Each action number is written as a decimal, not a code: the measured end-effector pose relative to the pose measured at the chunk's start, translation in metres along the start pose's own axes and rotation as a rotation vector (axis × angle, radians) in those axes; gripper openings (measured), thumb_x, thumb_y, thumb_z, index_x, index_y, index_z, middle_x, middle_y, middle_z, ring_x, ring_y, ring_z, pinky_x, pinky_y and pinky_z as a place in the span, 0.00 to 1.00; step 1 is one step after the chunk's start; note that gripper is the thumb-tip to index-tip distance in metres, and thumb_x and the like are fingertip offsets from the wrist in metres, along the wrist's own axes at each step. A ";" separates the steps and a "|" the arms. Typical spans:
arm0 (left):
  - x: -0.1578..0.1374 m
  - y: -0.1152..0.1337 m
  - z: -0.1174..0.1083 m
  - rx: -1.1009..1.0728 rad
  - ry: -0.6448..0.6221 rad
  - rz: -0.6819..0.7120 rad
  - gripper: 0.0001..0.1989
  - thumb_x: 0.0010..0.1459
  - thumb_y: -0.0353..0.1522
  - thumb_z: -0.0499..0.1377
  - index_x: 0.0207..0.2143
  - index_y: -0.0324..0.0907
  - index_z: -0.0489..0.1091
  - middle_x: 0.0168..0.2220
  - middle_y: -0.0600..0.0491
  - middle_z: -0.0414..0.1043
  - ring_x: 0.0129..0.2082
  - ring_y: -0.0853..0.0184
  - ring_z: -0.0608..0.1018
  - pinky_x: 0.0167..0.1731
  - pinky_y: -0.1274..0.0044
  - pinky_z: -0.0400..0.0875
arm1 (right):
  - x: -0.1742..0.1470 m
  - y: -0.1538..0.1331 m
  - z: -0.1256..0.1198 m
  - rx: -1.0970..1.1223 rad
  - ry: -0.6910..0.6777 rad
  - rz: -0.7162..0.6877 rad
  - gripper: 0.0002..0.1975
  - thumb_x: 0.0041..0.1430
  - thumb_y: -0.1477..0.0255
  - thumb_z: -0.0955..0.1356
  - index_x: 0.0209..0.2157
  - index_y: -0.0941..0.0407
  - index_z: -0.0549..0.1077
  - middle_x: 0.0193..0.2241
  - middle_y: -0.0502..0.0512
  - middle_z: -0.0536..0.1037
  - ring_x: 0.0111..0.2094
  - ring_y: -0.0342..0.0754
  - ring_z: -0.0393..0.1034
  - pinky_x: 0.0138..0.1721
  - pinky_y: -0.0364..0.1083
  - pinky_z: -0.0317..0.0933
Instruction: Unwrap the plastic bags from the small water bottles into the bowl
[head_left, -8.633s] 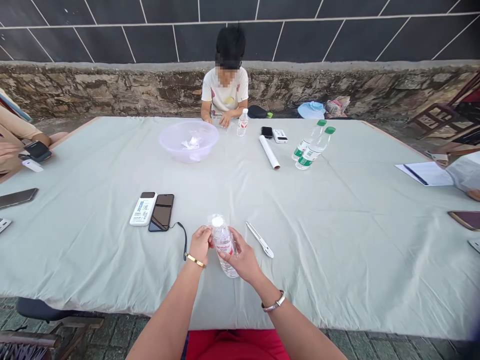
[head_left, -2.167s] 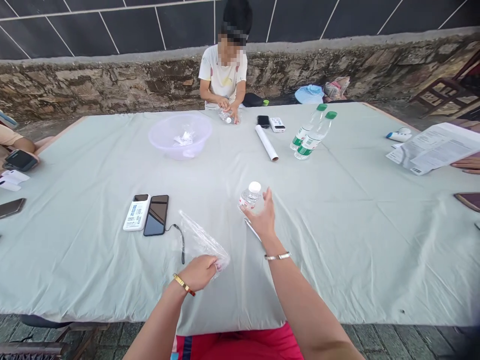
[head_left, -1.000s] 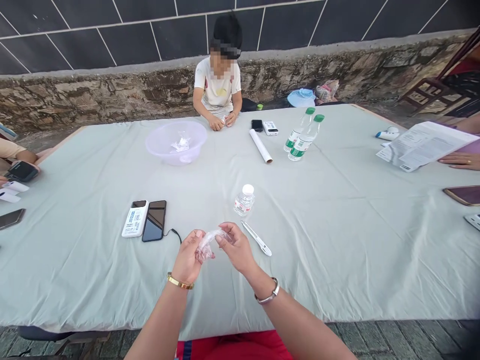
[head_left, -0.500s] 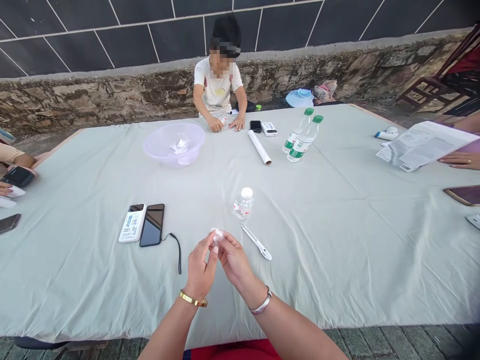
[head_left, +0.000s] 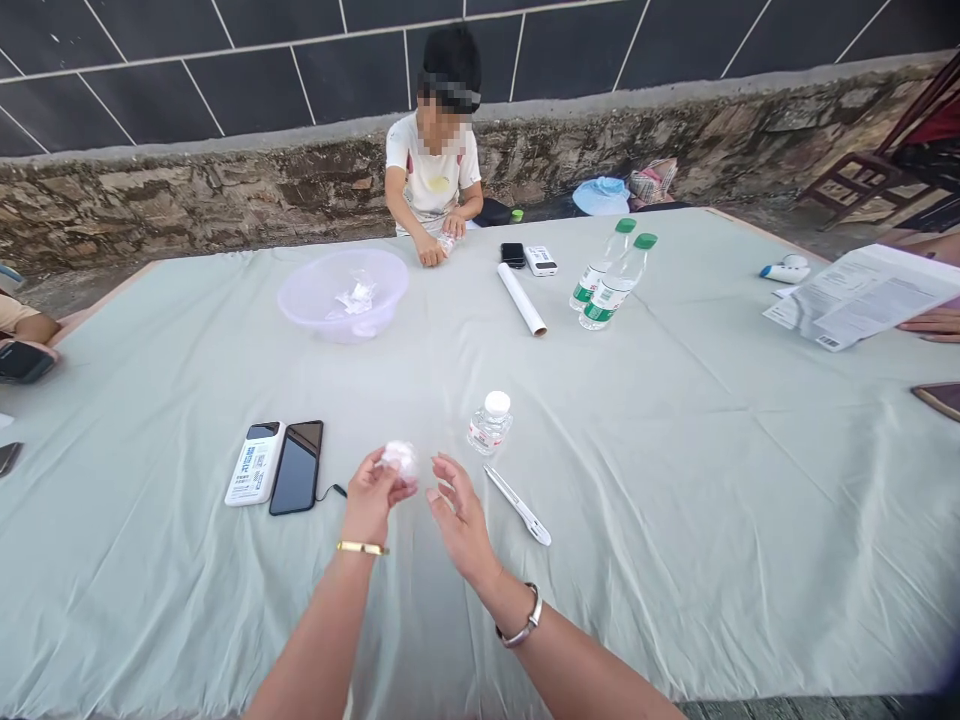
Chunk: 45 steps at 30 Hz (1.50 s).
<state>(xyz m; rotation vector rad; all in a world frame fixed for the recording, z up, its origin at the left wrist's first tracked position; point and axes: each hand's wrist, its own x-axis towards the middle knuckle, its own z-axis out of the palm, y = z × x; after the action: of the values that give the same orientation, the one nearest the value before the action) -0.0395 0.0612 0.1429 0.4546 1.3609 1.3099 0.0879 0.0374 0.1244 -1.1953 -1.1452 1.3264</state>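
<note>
Left grip [head_left: 370, 499] pinches crumpled plastic [head_left: 403, 461], right grip [head_left: 463, 522] spread just apart, both well inside the table edge [head_left: 720, 688].

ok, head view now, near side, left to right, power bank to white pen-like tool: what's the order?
White power bank, black phone, black strap, left hand with crumpled plastic film, right hand, white pen-like tool. Left out: white-capped bottle, sideways overlap with right hand and tool.
</note>
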 end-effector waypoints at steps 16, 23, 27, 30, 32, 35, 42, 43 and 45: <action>0.189 0.183 0.069 0.056 -0.031 -0.005 0.13 0.63 0.37 0.47 0.31 0.36 0.59 0.38 0.49 0.67 0.42 0.63 0.77 0.37 0.71 0.70 | 0.028 0.017 -0.072 -0.325 0.462 0.112 0.35 0.45 0.63 0.72 0.55 0.50 0.60 0.45 0.56 0.69 0.26 0.44 0.62 0.32 0.50 0.63; 0.116 0.037 0.020 0.174 -0.168 -0.043 0.18 0.44 0.36 0.65 0.37 0.38 0.68 0.30 0.52 0.74 0.26 0.68 0.78 0.31 0.75 0.72 | 0.074 0.026 -0.068 -0.569 0.386 0.113 0.27 0.45 0.63 0.71 0.48 0.55 0.67 0.41 0.58 0.70 0.34 0.51 0.65 0.38 0.52 0.61; 0.063 -0.015 -0.006 0.214 -0.131 -0.022 0.20 0.42 0.41 0.66 0.35 0.38 0.70 0.29 0.52 0.74 0.26 0.69 0.77 0.33 0.74 0.72 | 0.099 0.032 -0.057 -0.666 0.397 0.039 0.25 0.47 0.62 0.70 0.46 0.55 0.66 0.41 0.59 0.71 0.42 0.56 0.66 0.41 0.52 0.61; 0.030 -0.027 -0.015 0.267 -0.199 0.013 0.18 0.45 0.43 0.65 0.34 0.39 0.71 0.29 0.52 0.74 0.28 0.67 0.77 0.35 0.71 0.72 | 0.137 0.035 -0.044 -0.716 0.402 0.003 0.25 0.47 0.63 0.70 0.47 0.56 0.65 0.42 0.60 0.71 0.45 0.57 0.66 0.44 0.52 0.60; 0.012 -0.029 -0.021 0.306 -0.247 0.033 0.17 0.46 0.43 0.64 0.33 0.39 0.72 0.29 0.51 0.74 0.30 0.65 0.77 0.36 0.70 0.73 | 0.172 0.033 -0.038 -0.721 0.409 -0.016 0.25 0.47 0.65 0.71 0.47 0.57 0.65 0.42 0.61 0.71 0.47 0.56 0.65 0.46 0.52 0.59; -0.007 -0.030 -0.032 0.357 -0.283 0.064 0.15 0.50 0.43 0.61 0.34 0.40 0.72 0.31 0.49 0.75 0.32 0.64 0.77 0.37 0.70 0.72 | 0.231 0.025 -0.034 -0.698 0.439 -0.012 0.26 0.46 0.68 0.72 0.47 0.58 0.65 0.42 0.61 0.71 0.47 0.55 0.64 0.48 0.52 0.58; -0.017 -0.037 -0.042 0.427 -0.336 0.118 0.11 0.56 0.39 0.57 0.35 0.41 0.72 0.32 0.49 0.74 0.33 0.65 0.75 0.39 0.72 0.70 | 0.327 0.007 -0.040 -0.648 0.505 0.086 0.31 0.53 0.67 0.68 0.54 0.68 0.58 0.48 0.70 0.64 0.48 0.56 0.64 0.48 0.53 0.55; -0.017 -0.039 -0.039 0.427 -0.349 0.122 0.10 0.56 0.39 0.57 0.34 0.41 0.72 0.32 0.49 0.74 0.33 0.65 0.75 0.39 0.72 0.70 | 0.332 0.007 -0.042 -0.646 0.495 0.079 0.31 0.54 0.67 0.67 0.55 0.69 0.57 0.48 0.71 0.63 0.48 0.56 0.64 0.48 0.53 0.55; -0.019 -0.043 -0.033 0.424 -0.381 0.115 0.10 0.57 0.37 0.56 0.35 0.41 0.72 0.32 0.49 0.74 0.33 0.65 0.75 0.39 0.72 0.69 | 0.335 0.011 -0.047 -0.645 0.434 0.025 0.31 0.55 0.67 0.67 0.57 0.67 0.56 0.48 0.70 0.63 0.48 0.56 0.65 0.47 0.52 0.57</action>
<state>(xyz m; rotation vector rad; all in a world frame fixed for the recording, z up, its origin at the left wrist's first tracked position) -0.0459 0.0180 0.1059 1.0305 1.2952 0.9555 0.1207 0.3716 0.0846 -1.8538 -1.2661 0.6578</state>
